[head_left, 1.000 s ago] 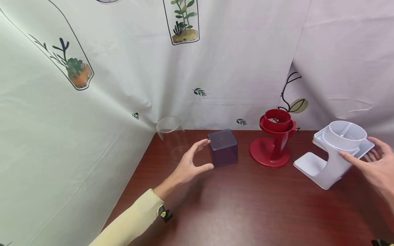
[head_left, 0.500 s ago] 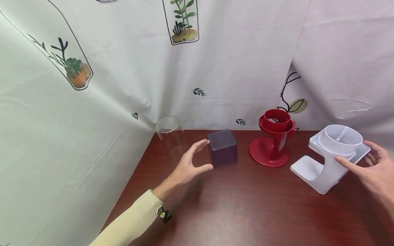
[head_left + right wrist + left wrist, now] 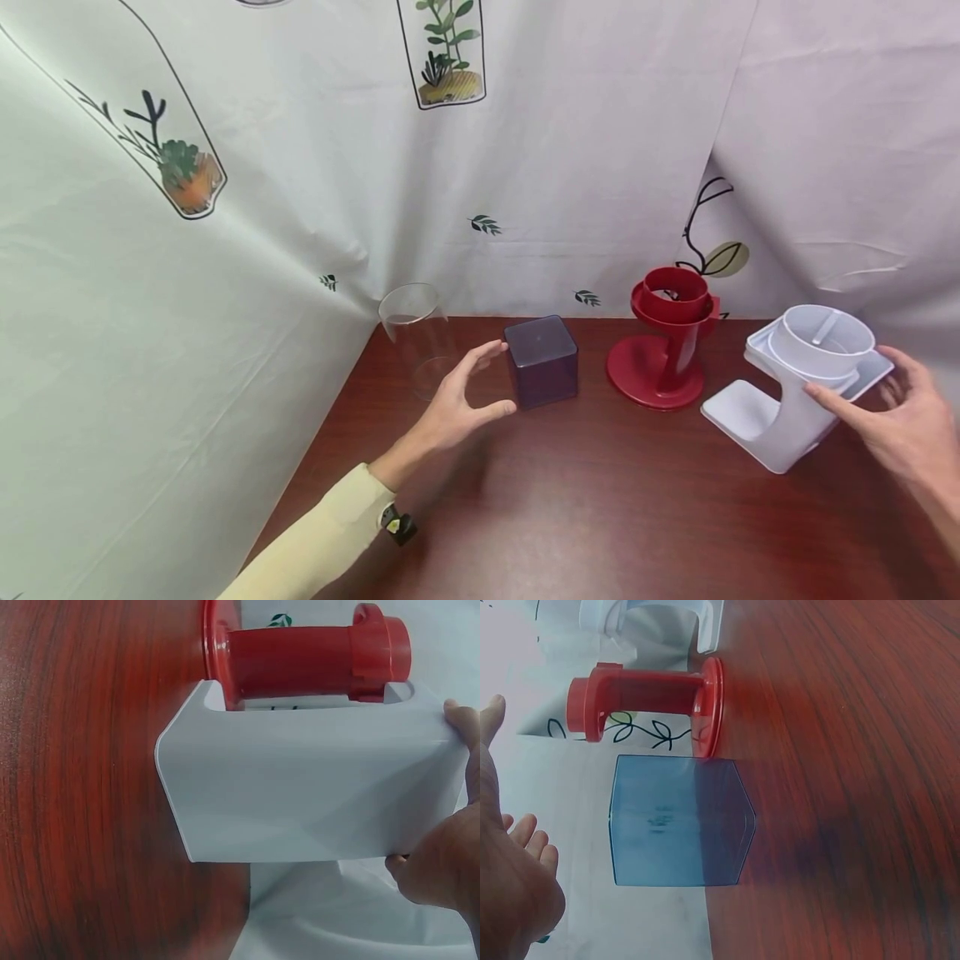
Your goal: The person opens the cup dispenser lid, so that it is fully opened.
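My right hand (image 3: 911, 417) grips a white C-shaped stand (image 3: 795, 425) by its upper part, thumb at the front and fingers round the far side. A round open cup (image 3: 821, 342) tops this stand. In the right wrist view the stand's broad back (image 3: 307, 787) faces the camera, its foot at the table surface; whether it touches, I cannot tell. My left hand (image 3: 450, 412) hovers beside a see-through purple box (image 3: 546, 379), thumb and fingers spread apart. In the left wrist view that hand (image 3: 517, 877) holds nothing and is apart from the box (image 3: 660, 825).
Left of the white stand is a red stand (image 3: 678, 358) with a round base and a ring top. A clear glass cylinder (image 3: 423, 333) stands at the back left, behind my left hand. Everything is on a dark red-brown table (image 3: 600, 508), with a printed cloth (image 3: 570, 167) behind.
My right hand has moved the white stand a little to the left and nearer to me, toward the red stand's side. The left hand has stayed in place.
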Available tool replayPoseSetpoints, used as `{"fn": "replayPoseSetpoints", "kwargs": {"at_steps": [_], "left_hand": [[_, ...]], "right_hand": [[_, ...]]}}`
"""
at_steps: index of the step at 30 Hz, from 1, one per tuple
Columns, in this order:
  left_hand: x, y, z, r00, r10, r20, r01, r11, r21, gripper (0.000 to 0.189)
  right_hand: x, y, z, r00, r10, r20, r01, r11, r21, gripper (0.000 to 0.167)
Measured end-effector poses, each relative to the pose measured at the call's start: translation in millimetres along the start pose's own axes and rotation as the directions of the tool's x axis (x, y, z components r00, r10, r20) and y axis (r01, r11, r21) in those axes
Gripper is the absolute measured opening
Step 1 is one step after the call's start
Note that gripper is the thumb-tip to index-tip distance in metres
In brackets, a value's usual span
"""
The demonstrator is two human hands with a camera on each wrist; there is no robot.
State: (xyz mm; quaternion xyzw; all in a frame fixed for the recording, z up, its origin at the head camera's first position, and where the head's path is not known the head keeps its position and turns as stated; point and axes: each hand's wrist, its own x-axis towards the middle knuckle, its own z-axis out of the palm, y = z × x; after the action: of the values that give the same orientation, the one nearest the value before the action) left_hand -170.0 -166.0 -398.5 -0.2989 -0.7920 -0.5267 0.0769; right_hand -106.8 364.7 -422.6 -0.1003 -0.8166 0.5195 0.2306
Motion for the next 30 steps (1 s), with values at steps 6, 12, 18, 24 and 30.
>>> {"fn": "replayPoseSetpoints", "kwargs": {"at_steps": [6, 12, 18, 24, 30], "left_hand": [[-0.1, -12.8, -4.2, 1.0, -0.006, -0.009, 0.006, 1.0, 0.009, 0.087], [-1.8, -13.6, -9.0, 1.0, -0.007, -0.008, 0.008, 1.0, 0.021, 0.086], [-4.6, -15.5, -13.4, 1.0, -0.019, -0.011, 0.019, 0.999, 0.033, 0.086], [-8.8, -17.8, -17.9, 1.0, -0.019, -0.025, 0.02, 1.0, 0.014, 0.088], [-12.4, -8.3, -23.3, 0.998, -0.052, -0.027, 0.052, 0.998, 0.021, 0.087]], "right_hand": [[-2.6, -2, 2, 1.0, 0.025, 0.014, -0.025, 0.999, -0.033, 0.099], [-2.7, -3, 2, 0.999, 0.034, 0.038, -0.033, 0.999, -0.034, 0.101], [1.0, 0, 0, 0.997, 0.009, 0.082, -0.009, 1.0, 0.002, 0.1], [6.3, 1, -1, 0.992, -0.019, 0.125, 0.015, 0.999, 0.031, 0.094], [8.0, 1, -2, 0.991, -0.022, 0.131, 0.015, 0.998, 0.057, 0.096]]}}
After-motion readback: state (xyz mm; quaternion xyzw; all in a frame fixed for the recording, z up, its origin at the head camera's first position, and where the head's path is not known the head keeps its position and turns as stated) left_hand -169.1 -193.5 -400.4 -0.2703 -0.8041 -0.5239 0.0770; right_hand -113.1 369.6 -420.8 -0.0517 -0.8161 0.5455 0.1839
